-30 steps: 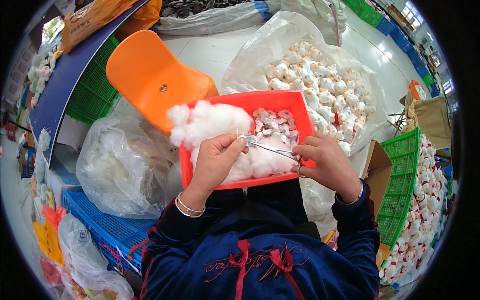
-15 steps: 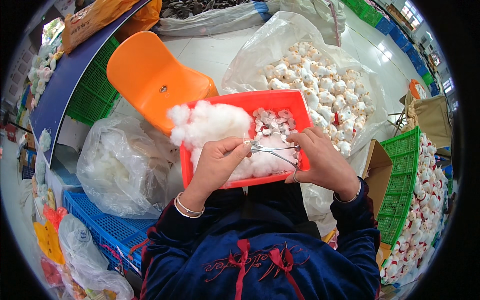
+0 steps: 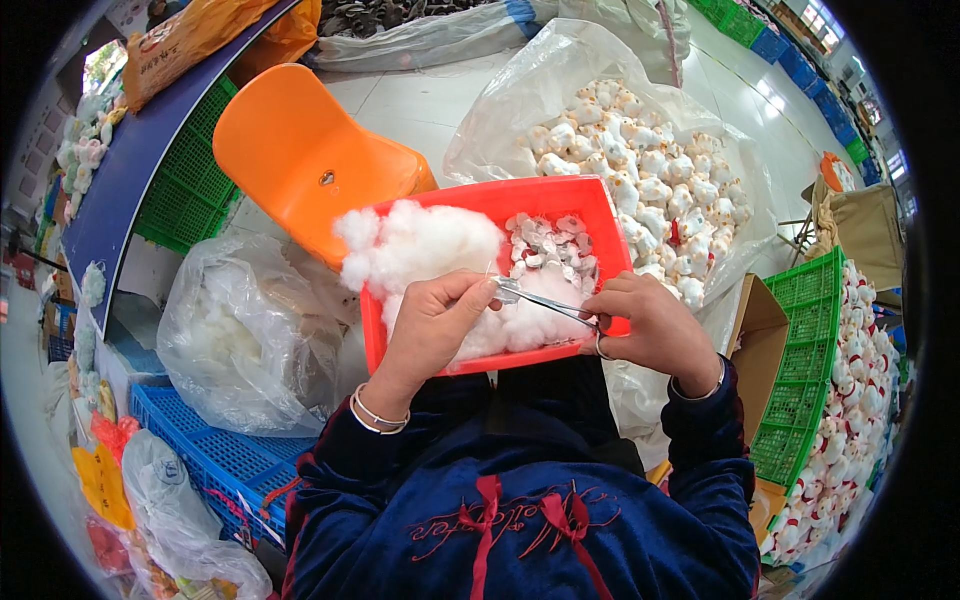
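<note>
Holding forceps (image 3: 550,302) over the tray (image 3: 560,191)
My right hand (image 3: 650,325) grips them; my left hand (image 3: 433,322) pinches a pale scrap (image 3: 503,284).

It is bright. White light comes in at the windows (image 3: 824,32) at the top right and makes shiny spots on the tiled floor (image 3: 770,102). The middle looks clear, but the sides bend and the corners are black

A head-worn fisheye looks down at both hands (image 3: 432,328) (image 3: 652,325).
</note>
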A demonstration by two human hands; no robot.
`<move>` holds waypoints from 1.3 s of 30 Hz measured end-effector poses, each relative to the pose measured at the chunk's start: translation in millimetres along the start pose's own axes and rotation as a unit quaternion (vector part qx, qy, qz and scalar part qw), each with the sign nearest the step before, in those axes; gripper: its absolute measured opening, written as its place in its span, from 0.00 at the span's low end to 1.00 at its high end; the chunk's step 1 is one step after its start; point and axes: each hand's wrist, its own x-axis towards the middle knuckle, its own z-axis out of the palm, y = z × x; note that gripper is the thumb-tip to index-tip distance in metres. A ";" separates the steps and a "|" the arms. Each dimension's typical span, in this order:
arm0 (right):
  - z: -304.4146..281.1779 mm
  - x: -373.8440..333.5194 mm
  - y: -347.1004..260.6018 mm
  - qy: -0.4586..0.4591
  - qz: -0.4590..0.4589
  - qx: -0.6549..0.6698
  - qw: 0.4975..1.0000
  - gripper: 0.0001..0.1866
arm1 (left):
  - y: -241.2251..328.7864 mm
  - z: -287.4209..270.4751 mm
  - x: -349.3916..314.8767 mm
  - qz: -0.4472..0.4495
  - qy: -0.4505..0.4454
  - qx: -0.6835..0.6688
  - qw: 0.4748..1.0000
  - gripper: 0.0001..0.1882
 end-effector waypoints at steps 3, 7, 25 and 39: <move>0.9 0.3 1.3 -0.004 -0.002 0.009 1.000 0.14 | 4.4 -3.5 -0.9 -0.030 -0.021 0.008 0.999 0.14; 1.7 0.0 3.1 0.001 -0.005 0.016 1.000 0.15 | 9.1 -0.5 -1.8 -0.024 -0.015 0.006 1.000 0.14; 4.2 -3.0 7.5 -0.021 0.000 0.065 0.998 0.21 | 7.5 6.6 -0.7 -0.030 0.028 -0.061 0.997 0.07; 10.6 -2.7 8.2 -0.038 -0.017 0.096 0.994 0.25 | 6.0 6.9 -6.7 0.014 0.048 -0.048 0.998 0.06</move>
